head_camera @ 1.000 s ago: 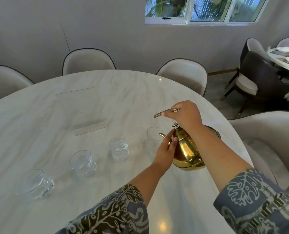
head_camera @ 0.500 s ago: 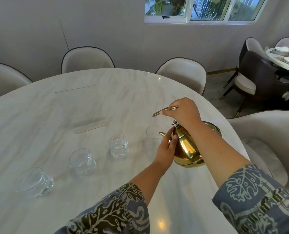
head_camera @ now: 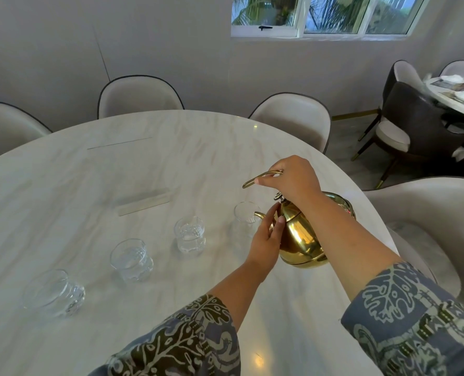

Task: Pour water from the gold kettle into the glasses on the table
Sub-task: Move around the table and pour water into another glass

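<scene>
The gold kettle hangs tilted just above the white marble table, its spout pointing left over the rightmost glass. My right hand grips the kettle's thin arched handle from above. My left hand rests flat against the kettle's left side, fingers extended near the lid and spout. Three more clear glasses stand in a diagonal row to the left: one and one with water in them, and a tilted-looking one at the near left.
A clear acrylic sign holder stands behind the glasses. Cream chairs ring the table, one close on the right. A second table with dark chairs sits at the far right.
The kettle has risen slightly and tipped further toward the rightmost glass. Both hands keep their places on it.
</scene>
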The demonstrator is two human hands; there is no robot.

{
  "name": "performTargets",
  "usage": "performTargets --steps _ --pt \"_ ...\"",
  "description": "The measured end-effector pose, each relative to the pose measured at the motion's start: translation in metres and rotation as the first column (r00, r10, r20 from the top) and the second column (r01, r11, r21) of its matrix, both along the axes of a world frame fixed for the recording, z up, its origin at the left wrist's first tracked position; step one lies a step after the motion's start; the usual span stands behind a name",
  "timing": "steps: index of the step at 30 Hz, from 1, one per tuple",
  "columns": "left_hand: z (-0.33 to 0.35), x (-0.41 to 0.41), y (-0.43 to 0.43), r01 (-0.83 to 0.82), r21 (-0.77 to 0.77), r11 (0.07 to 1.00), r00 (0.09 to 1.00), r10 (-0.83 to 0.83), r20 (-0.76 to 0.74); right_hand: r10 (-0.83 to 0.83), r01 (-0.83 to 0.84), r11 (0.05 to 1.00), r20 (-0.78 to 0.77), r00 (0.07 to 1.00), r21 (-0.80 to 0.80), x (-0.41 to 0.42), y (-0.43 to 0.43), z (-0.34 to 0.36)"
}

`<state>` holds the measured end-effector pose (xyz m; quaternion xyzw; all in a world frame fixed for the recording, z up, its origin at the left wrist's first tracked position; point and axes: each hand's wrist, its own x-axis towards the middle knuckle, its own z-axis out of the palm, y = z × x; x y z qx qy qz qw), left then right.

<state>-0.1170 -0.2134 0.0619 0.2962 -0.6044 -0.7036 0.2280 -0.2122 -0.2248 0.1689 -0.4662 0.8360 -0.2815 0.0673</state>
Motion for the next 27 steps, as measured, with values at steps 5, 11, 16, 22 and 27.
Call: performTargets --steps 5,11,16,22,27 --pt "0.003 -0.001 0.002 -0.003 0.006 1.0 1.0 0.003 0.0 -0.008 0.009 1.0 -0.013 1.0 0.018 -0.001 0.0 0.001" --pt "0.003 -0.002 0.004 -0.007 0.017 1.0 1.0 0.007 -0.001 -0.006 0.007 1.0 -0.028 1.0 0.022 0.001 0.001 0.004" --pt "0.004 -0.003 0.004 -0.013 0.024 1.0 1.0 0.013 -0.005 -0.004 0.005 1.0 -0.023 1.0 0.02 0.002 0.001 0.005" --pt "0.01 -0.001 0.005 -0.01 0.045 0.999 0.999 0.011 -0.031 0.007 -0.007 1.0 -0.02 1.0 0.006 0.0 -0.001 0.006" --pt "0.011 0.0 0.005 -0.009 0.056 0.998 0.998 0.012 -0.055 0.026 -0.025 0.999 -0.044 0.999 0.023 0.001 -0.004 0.006"
